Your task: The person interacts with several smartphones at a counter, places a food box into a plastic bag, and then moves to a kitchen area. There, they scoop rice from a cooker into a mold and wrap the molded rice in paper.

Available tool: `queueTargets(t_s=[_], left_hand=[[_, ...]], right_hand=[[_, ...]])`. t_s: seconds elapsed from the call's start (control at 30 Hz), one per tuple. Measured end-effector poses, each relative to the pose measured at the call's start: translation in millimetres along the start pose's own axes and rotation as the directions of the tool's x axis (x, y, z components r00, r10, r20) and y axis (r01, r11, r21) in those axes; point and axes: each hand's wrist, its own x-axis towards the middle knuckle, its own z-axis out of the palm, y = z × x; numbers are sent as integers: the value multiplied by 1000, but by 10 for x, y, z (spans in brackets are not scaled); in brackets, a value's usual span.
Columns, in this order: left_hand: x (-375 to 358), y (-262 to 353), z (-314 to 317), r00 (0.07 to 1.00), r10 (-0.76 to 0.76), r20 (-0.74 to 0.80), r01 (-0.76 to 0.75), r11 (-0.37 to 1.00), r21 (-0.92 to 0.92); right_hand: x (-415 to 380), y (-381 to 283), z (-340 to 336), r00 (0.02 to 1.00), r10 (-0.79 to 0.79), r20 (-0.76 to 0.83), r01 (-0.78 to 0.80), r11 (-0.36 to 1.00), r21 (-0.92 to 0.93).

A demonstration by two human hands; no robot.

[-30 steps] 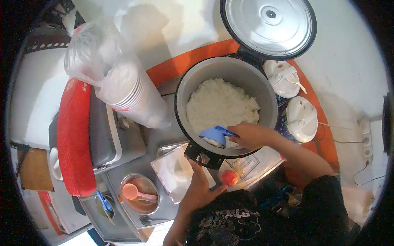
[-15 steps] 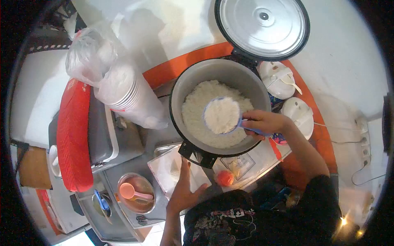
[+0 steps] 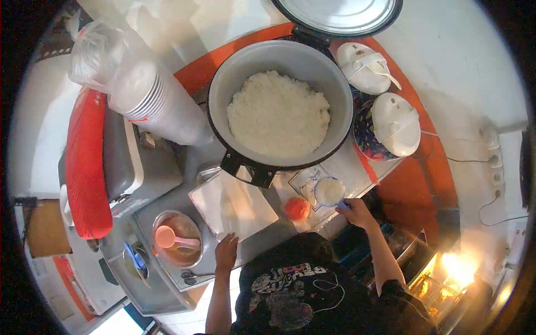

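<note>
Pale walls and an orange-red ledge stand behind the grey bench, where a person in a dark printed shirt stands. The left hand is empty, its fingers loosely apart, at the near edge of the white paper; whether it touches the paper is unclear. The right hand is closed around the handle of a blue scoop filled with white rice, held outside the pot and to its near right. The two hands are well apart.

Between them lies a round red-orange item. Left of the left hand are scissors and a metal bowl with a pink ladle. Bright flames glow to the right of the right hand.

Beyond both hands stands the large open pot, more rice inside, its raised lid behind it. Farther left are bagged cups; two white-lidded containers stand right of the pot.
</note>
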Motion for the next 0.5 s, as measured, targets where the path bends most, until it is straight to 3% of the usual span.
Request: queueTargets(t_s=[0.03, 0.07, 0.13, 0.17, 0.23, 0.27, 0.33, 0.43, 0.5], left_hand=[[41, -6, -62, 997, 43, 56, -47, 996, 76], [60, -58, -84, 997, 44, 57, -49, 995, 83], [90, -155, -123, 986, 46, 159, -69, 987, 143], [126, -174, -132, 985, 78, 155, -103, 981, 166], [206, -95, -232, 980, 72, 188, -106, 977, 182], [227, -97, -246, 974, 68, 217, -112, 974, 196], [290, -84, -265, 982, 119, 146, -141, 978, 153], [323, -52, -305, 985, 43, 168, -63, 992, 111], [309, -86, -282, 985, 91, 147, -111, 985, 135]], right_hand=[[132, 166, 190, 994, -30, -105, 33, 999, 26], [310, 368, 377, 994, -33, -105, 36, 999, 33], [693, 747, 720, 838, -358, -412, 363, 929, -71], [875, 930, 871, 838, -358, -411, 364, 929, -67], [1118, 1197, 1078, 741, -506, -443, 395, 860, -322], [1092, 1149, 1076, 741, -505, -441, 396, 861, -320], [1057, 1091, 1113, 733, -579, -357, 278, 734, -619], [1040, 1001, 1168, 780, -458, -428, 233, 845, -481], [1010, 873, 1160, 784, -449, -429, 232, 853, -468]])
